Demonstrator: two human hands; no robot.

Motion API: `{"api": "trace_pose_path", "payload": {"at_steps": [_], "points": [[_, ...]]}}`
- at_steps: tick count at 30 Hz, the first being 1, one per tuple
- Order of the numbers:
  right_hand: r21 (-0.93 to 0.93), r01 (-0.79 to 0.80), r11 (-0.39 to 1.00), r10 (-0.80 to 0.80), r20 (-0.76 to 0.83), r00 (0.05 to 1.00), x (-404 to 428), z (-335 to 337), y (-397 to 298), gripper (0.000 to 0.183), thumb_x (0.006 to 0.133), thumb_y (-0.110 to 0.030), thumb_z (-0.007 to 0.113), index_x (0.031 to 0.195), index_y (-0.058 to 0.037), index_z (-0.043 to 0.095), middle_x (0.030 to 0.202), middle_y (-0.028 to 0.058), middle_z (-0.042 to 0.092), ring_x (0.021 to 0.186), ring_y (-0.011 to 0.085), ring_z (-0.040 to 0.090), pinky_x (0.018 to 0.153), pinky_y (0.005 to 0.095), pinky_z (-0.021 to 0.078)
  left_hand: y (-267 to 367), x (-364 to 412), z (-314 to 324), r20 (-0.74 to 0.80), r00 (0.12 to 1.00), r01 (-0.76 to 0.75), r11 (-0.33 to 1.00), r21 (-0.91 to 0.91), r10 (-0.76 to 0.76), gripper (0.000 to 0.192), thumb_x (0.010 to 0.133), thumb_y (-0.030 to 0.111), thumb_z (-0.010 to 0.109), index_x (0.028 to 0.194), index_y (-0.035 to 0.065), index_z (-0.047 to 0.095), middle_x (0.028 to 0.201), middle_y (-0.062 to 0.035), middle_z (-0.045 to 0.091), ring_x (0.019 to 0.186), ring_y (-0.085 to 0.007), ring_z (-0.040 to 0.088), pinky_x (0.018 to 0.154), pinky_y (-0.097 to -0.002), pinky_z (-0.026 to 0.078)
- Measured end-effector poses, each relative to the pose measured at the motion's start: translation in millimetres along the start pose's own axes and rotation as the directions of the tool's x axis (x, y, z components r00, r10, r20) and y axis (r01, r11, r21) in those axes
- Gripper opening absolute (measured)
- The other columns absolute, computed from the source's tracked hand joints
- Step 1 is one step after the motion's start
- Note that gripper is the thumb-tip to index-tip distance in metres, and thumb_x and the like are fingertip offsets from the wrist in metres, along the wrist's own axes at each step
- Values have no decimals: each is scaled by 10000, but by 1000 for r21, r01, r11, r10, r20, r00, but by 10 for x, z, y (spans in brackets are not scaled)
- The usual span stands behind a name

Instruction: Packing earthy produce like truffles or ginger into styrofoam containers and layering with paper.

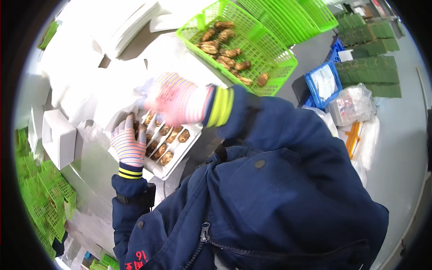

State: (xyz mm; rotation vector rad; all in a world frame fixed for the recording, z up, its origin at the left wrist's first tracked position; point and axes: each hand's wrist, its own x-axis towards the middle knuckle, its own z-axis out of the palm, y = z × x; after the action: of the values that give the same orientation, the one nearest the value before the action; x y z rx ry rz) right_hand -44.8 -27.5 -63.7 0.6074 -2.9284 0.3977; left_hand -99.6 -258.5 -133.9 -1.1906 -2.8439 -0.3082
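Observation:
A white foam tray [175, 158] in front of me holds rows of rough brown shellfish [166, 158], seemingly oysters, with thin white dividers between the rows. My left hand [130, 141], in a striped knit glove, rests over the tray's left part, fingers spread around a dark shellfish; whether it grips it is unclear. My right hand [175, 98], in a similar glove, is blurred above the tray's far side. Something pale, possibly clear plastic, is near its fingertips, and its hold cannot be made out. Beyond my right forearm, a green plastic basket [270, 44] holds more brown shellfish [226, 34].
White foam boxes [59, 138] and sheets lie at the left and far side. Stacked green baskets [297, 17] stand behind the shellfish basket. At right are a blue crate [323, 84], plastic bags [354, 104] and green bundles [368, 72]. More green baskets [44, 199] stand at lower left.

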Motion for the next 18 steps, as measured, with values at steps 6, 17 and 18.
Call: {"api": "trace_pose_path", "payload": {"at_steps": [6, 17, 18], "points": [[-395, -556, 732, 664, 229, 712, -1676, -940, 1400, 375, 818, -113, 533, 1183, -142, 614, 1085, 137, 649, 1027, 305, 605, 902, 410, 474, 55, 12, -115, -95, 994, -56, 998, 27, 59, 337, 809, 152, 634, 1121, 25, 624, 956, -159, 641, 904, -333, 601, 848, -429, 458], [-7, -459, 889, 415, 437, 798, -2045, -246, 1496, 619, 781, -103, 604, 1375, -146, 437, 1473, 112, 341, 1275, 338, 419, 1018, 428, 409, 147, 82, -134, 10, 1000, 18, 996, 88, -19, 291, 845, 129, 586, 1115, 28, 631, 1006, -160, 645, 967, -333, 600, 879, -431, 462], [-37, -404, 914, 382, 411, 828, -2001, -183, 1538, 615, 770, -118, 636, 1358, -143, 457, 1470, 110, 345, 1271, 338, 420, 1011, 431, 415, 149, 85, -134, 27, 998, 49, 996, 76, -51, 292, 846, 129, 587, 1119, 35, 630, 1004, -159, 643, 958, -330, 601, 868, -427, 464]]}}
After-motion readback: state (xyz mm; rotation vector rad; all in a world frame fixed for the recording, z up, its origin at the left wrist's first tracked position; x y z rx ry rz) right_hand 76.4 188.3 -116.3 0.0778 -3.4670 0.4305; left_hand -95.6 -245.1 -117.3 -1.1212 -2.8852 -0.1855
